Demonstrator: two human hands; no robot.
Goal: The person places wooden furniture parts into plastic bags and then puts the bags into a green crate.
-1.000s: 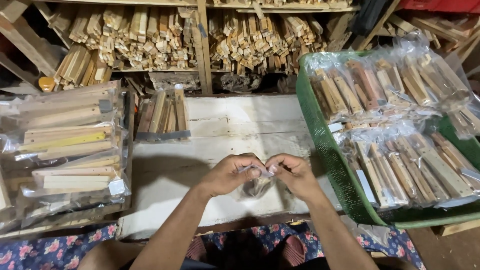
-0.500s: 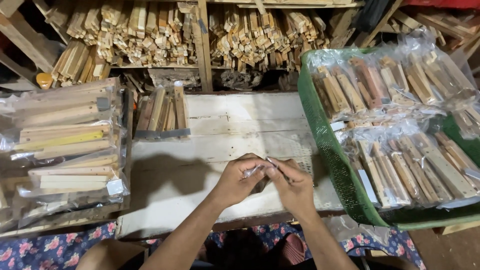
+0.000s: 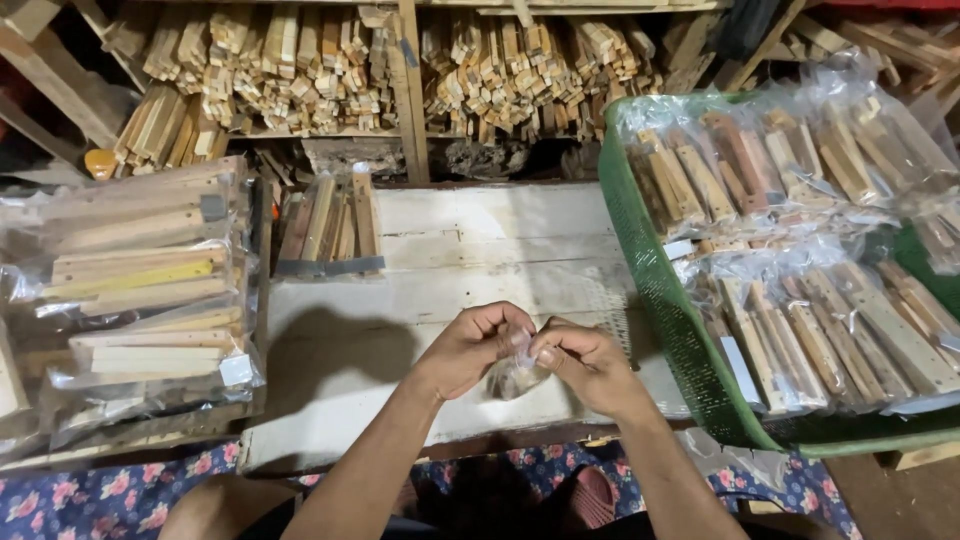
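A: What's different from a second ago?

B: Little. The left hand [image 3: 470,345] and right hand [image 3: 585,362] were already together over the near edge of the white board [image 3: 450,270]; now they sit closer, fingertips pinched on a small crumpled clear bag [image 3: 515,375] between them. The bag hangs just above the board, so the handling is still under way.

A: Any room around them?

B: Bare board to the far side, up to a small bundle of wooden sticks [image 3: 330,225]. On the left a pile of bagged sticks [image 3: 140,290] overlaps the board's edge. On the right the green basket [image 3: 660,300] wall stands near the right wrist, filled with more bagged sticks.
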